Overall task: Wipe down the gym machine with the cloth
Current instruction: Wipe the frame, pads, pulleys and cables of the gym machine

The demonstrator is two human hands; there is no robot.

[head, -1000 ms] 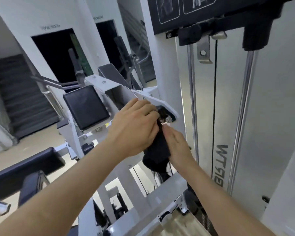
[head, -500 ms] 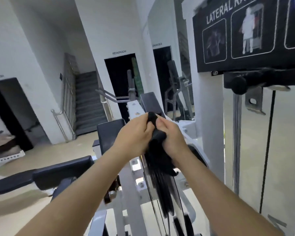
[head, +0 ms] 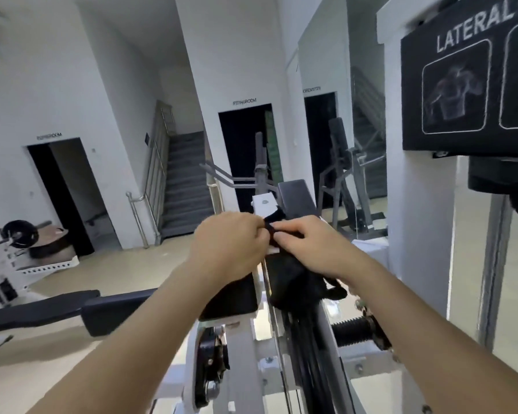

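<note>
A black cloth (head: 293,282) is bunched on the upper arm of the white gym machine (head: 240,348), with a corner sticking up between my hands. My left hand (head: 231,243) pinches the cloth's top from the left. My right hand (head: 314,246) presses on the cloth from the right, fingers curled over it. Both hands meet at the centre of the view, above the machine's black pad (head: 234,297) and its cables. Most of the cloth under my right palm is hidden.
The weight-stack tower with a black "LATERAL" sign (head: 467,85) stands close at the right. A black padded bench (head: 57,312) lies low at the left. A barbell rack (head: 15,237) is at far left. Stairs (head: 186,186) and dark doorways are behind.
My view has lifted and swung left across the frames. Both hands with the cloth have moved up the machine arm, from the pivot bolt to near the arm's top end.
</note>
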